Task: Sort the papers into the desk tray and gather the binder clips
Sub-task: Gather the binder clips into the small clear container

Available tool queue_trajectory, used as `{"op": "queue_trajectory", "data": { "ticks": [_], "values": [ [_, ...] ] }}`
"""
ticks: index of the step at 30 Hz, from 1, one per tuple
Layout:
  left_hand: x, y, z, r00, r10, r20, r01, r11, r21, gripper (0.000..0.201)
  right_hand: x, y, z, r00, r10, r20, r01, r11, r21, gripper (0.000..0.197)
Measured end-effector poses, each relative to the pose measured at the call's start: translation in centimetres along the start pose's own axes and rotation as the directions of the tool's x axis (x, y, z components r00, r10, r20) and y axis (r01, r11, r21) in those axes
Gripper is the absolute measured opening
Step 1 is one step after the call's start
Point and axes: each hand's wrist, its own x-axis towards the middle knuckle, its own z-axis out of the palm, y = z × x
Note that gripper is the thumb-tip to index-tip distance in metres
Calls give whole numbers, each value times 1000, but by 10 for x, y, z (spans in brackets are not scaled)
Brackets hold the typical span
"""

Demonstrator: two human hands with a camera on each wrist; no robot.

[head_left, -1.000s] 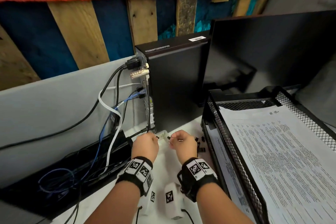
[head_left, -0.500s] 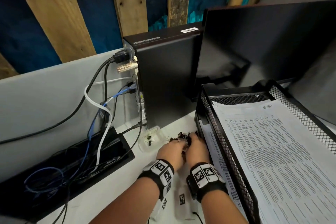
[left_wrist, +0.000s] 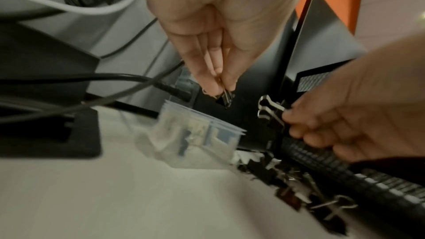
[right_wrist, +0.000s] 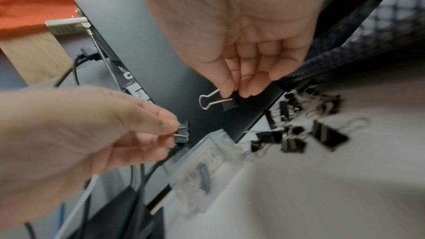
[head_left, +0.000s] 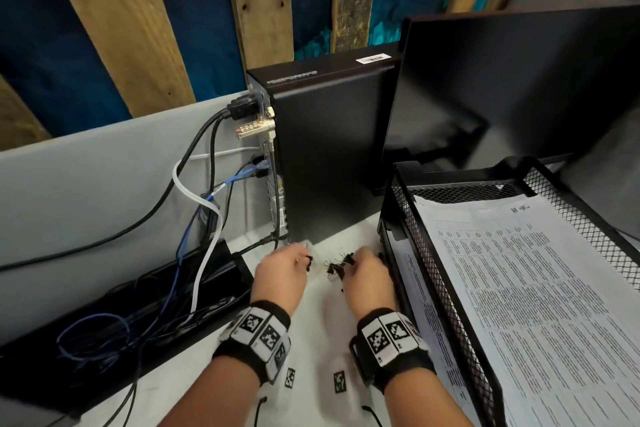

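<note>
Several black binder clips [right_wrist: 299, 134] lie in a loose pile on the white desk beside the black mesh desk tray [head_left: 446, 291], which holds printed papers [head_left: 540, 302]. My left hand [left_wrist: 220, 86] pinches one small black binder clip [left_wrist: 225, 98] above a clear plastic box [left_wrist: 195, 134]. My right hand [right_wrist: 236, 90] pinches another binder clip [right_wrist: 220, 101] by its black body, just above the pile. In the head view the left hand [head_left: 294, 262] and the right hand [head_left: 360, 267] are close together in front of the computer tower [head_left: 329, 156].
A dark monitor [head_left: 519, 87] stands behind the tray. Cables [head_left: 204, 204] run from the tower's back into a black cable box [head_left: 114, 315] on the left. A grey partition [head_left: 86, 191] lines the back. White marker blocks [head_left: 339, 381] lie near my wrists.
Both hands were together on the clip pile half a second ago. Now each holds a clip, and the left hand has moved left towards the clear box.
</note>
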Motion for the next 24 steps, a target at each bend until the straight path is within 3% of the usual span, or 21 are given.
{"op": "queue_trajectory", "data": {
  "ticks": [3,7,10,12,15,17,19,24],
  "values": [
    [13,-7,-6,999,-43,-4,43,997,59,17,2,-19,9,998,-56,40,51,991,126,18],
    [19,-8,-5,998,-49,37,45,992,114,18,10,-24,16,999,-33,43,23,976,218,25],
    [11,-2,2,997,69,39,-72,995,75,22,10,-8,3,999,15,28,-18,997,78,35],
    [3,6,10,977,155,149,-165,985,53,26,6,7,-2,997,49,65,-44,996,-76,42],
    [-5,13,29,872,240,426,-316,942,116,34,-1,23,0,987,73,145,-45,982,-186,47],
    [-6,16,39,822,245,515,-372,914,160,35,-2,27,2,978,82,193,-40,976,-213,45],
    [-6,19,46,811,240,534,-403,890,212,28,0,29,4,979,76,188,-28,969,-245,37],
    [-7,22,49,834,169,525,-373,874,311,22,3,33,9,982,86,170,-30,951,-307,29]
  ]
}}
